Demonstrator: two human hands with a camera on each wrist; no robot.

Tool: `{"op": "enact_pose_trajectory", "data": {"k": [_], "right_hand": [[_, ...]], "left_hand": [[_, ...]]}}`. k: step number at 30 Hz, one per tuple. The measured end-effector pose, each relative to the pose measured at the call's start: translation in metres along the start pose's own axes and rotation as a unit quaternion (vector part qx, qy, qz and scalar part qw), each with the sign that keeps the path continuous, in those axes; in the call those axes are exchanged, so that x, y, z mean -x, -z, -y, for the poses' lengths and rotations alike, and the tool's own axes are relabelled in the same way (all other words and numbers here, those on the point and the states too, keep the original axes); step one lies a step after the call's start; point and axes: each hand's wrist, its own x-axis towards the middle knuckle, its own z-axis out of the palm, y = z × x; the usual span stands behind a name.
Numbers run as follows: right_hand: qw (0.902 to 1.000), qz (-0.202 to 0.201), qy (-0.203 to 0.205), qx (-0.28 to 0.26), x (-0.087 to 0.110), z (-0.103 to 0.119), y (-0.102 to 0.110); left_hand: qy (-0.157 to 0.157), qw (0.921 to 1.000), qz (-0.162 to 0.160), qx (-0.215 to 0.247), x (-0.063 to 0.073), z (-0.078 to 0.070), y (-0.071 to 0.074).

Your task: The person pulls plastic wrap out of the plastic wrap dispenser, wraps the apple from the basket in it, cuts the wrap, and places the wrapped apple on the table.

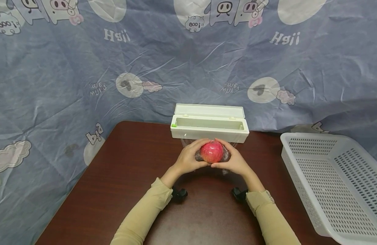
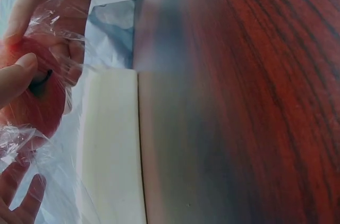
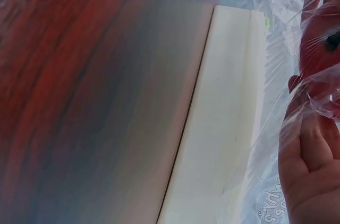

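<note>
A red apple (image 1: 211,152) is held up over the table between both hands, with clear cling film (image 3: 276,107) around it and loose film spreading at its sides. My left hand (image 1: 188,159) grips the apple from the left, fingers over the far side and thumb on the near side. From the right, my right hand (image 1: 236,161) grips it the same way, and the thumbs nearly meet. In the left wrist view, a thumb presses close to the dark stem hollow of the apple (image 2: 45,107). Film partly covers the fingers there.
Just beyond the hands stands a long white box (image 1: 209,134) with its lid (image 1: 209,110) raised. A white perforated basket (image 1: 301,185) sits at the right of the brown table (image 1: 115,177). Behind hangs a blue printed cloth (image 1: 188,58).
</note>
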Motion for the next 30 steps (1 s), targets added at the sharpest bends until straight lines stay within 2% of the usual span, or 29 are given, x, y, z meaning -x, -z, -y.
{"op": "enact_pose_trajectory", "data": {"k": [4, 11, 18, 23, 30], "right_hand": [[0.9998, 0.007, 0.003, -0.017, -0.0004, -0.0033, 0.0005], [0.9993, 0.003, 0.027, -0.025, -0.0021, -0.0072, 0.0007], [0.9992, 0.004, 0.038, -0.010, -0.0031, -0.0048, 0.0044], [0.9986, -0.002, 0.053, -0.001, -0.0043, -0.0037, 0.0070], [0.9986, -0.009, 0.052, 0.002, -0.0070, -0.0064, 0.0077]], "left_hand": [[0.000, 1.0000, 0.009, -0.002, -0.0035, 0.0006, 0.0006], [0.038, 0.9990, 0.023, 0.007, -0.0049, 0.0025, 0.0015], [0.071, 0.9973, 0.019, 0.006, -0.0041, 0.0043, 0.0010], [0.091, 0.9953, 0.016, 0.031, -0.0062, 0.0042, 0.0011], [0.103, 0.9940, 0.018, 0.031, -0.0090, 0.0054, 0.0010]]}}
